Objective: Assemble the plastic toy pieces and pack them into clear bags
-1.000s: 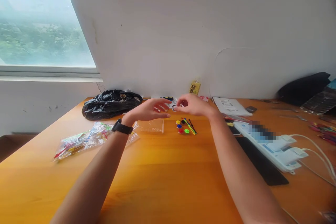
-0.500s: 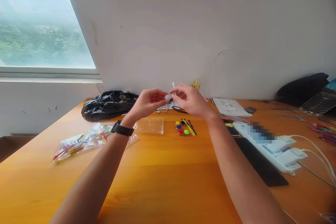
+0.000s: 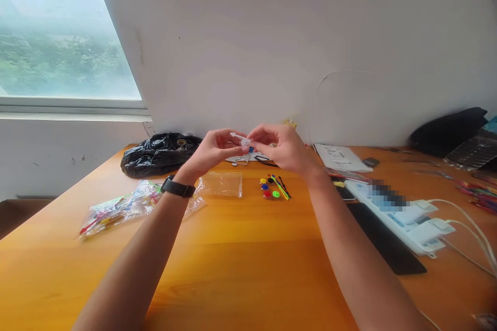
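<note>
Above the far part of the table, my left hand (image 3: 215, 146) pinches a small white round disc (image 3: 245, 143) between thumb and fingers. A white arrow-shaped pointer (image 3: 236, 136) lies against the disc, its tip to the left. My right hand (image 3: 281, 147) has thumb and forefinger closed at the pointer's tail end, touching or close to the disc. Whether pointer and disc are joined I cannot tell. Below the hands lie several small coloured discs, among them a green one (image 3: 276, 194), beside yellow and black pointers (image 3: 282, 186).
On the left lie a clear bag of coloured parts (image 3: 124, 207), a flat clear bag (image 3: 221, 185) and a black plastic bag (image 3: 159, 155). To the right are a white power strip (image 3: 404, 225) with cables, a black slab (image 3: 384, 238) and a white paper packet (image 3: 341, 158).
The white pointer has swung from pointing up beside my right hand to pointing left across the disc. My right hand has shifted slightly left, closer to my left hand.
</note>
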The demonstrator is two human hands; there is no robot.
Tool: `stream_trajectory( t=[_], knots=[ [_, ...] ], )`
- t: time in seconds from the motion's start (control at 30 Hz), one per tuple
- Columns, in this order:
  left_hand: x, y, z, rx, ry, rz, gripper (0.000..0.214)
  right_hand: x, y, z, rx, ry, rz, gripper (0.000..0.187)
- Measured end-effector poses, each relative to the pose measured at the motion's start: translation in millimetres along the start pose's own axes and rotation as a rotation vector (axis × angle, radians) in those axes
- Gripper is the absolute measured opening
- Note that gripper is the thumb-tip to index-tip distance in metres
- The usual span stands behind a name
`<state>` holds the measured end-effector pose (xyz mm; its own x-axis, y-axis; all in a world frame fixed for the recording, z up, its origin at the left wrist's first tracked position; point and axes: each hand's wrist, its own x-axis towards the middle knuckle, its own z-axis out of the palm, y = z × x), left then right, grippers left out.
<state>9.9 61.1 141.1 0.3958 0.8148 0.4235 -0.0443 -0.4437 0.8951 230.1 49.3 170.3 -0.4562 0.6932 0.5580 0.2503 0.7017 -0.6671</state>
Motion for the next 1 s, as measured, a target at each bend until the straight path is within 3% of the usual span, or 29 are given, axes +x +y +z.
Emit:
stream_trajectory(
  t=[0.47, 1.0],
  knots=[
    [1.3, -2.0, -3.6, -0.226, -0.031, -0.195, 0.029, 3.3, 6.5, 6.6, -0.089, 0.041, -0.131, 0.011],
    [1.8, -2.9, -5.8, -0.389, -0.068, -0.259, 0.020, 3.3, -9.1, 9.2, -0.083, 0.056, -0.087, 0.013]
  ],
)
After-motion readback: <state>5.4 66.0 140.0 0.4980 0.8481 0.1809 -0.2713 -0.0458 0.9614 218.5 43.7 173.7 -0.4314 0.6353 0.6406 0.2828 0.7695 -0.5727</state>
